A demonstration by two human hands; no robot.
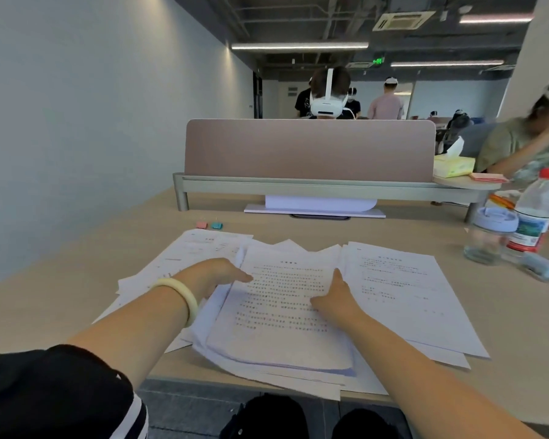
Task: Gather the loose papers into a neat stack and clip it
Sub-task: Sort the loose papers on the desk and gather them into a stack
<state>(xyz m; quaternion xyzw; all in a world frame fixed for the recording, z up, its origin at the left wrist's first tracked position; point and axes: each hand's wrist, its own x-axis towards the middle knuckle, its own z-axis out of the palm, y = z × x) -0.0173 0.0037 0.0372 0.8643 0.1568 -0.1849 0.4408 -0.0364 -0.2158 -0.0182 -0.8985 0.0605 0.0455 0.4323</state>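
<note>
Both hands flat, fingers spread, gripping nothing: left hand (217, 275) and right hand (336, 299) press the papers (282, 312) on worktop (76, 264); 2 binder clips (209, 225) apart.

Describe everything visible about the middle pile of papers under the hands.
The middle pile of white printed paper sheets lies flat on the light wooden desk, loosely fanned, its edges uneven, its near edge overhanging the desk front. The top sheet carries a heading and lines of reddish text. The left hand rests at its left edge, the right hand on its right side. More sheets spread out on both sides.
</note>
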